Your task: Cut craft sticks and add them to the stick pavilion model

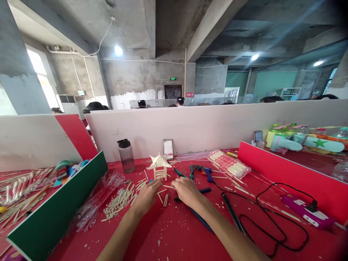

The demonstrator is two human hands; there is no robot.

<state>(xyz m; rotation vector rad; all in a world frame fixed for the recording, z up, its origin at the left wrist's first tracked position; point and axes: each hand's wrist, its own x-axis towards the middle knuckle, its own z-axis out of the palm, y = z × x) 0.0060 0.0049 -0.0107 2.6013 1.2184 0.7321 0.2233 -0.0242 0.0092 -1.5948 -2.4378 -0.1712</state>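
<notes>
A small pavilion model made of pale wooden sticks stands upright on the red table, just beyond both hands. My left hand is closed near its front left side, and a bit of blue shows by the fingers; what they hold is hidden. On the other side, my right hand is closed, with a short wooden stick reaching out from its fingertips toward the left. Several loose short sticks lie between the hands. Green-handled pliers lie just beyond the right hand, and a dark blue-handled tool lies partly under the right forearm.
Cut sticks lie piled at left beside crumpled plastic wrap. A water bottle and a phone stand behind. At right are a blue glue gun, bagged sticks, a looping black cable and a purple power strip.
</notes>
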